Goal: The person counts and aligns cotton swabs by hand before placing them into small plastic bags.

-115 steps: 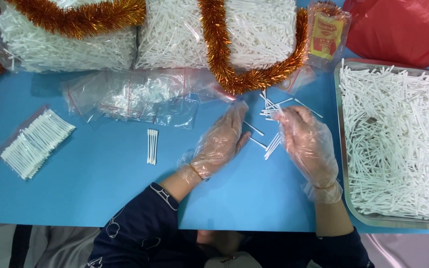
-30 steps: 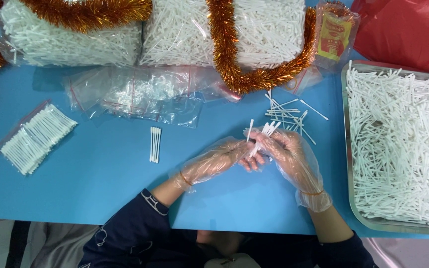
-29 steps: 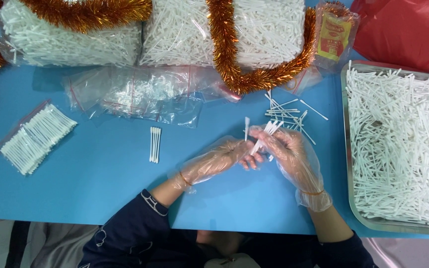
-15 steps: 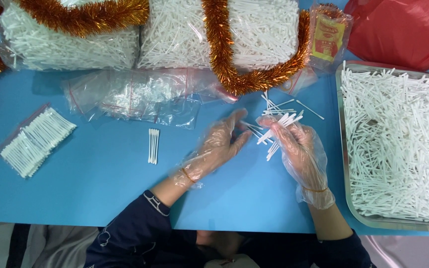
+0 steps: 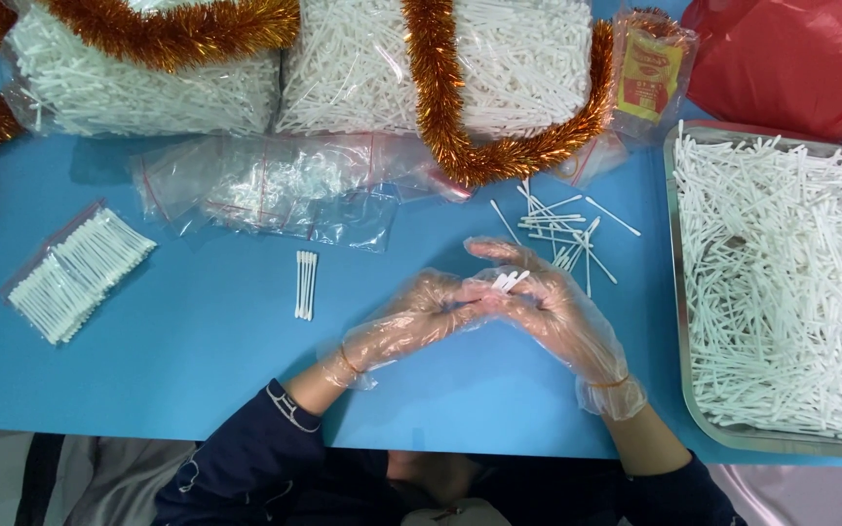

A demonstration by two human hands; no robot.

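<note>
Both hands wear clear plastic gloves over the blue table. My right hand grips a small bunch of white cotton swabs, whose tips stick out toward the left. My left hand meets it, fingertips touching the same bunch. Just beyond the hands lies a loose scatter of swabs. A small aligned group of swabs rests on the table to the left of my hands.
A metal tray heaped with swabs stands at the right. Empty clear zip bags lie at the centre back, a filled bag of swabs at left. Big bags of swabs draped with orange tinsel line the back; a red bag sits far right.
My hands have come together again in front of me; the swabs that my right hand held spread out are gathered into a tight bunch between both hands.
</note>
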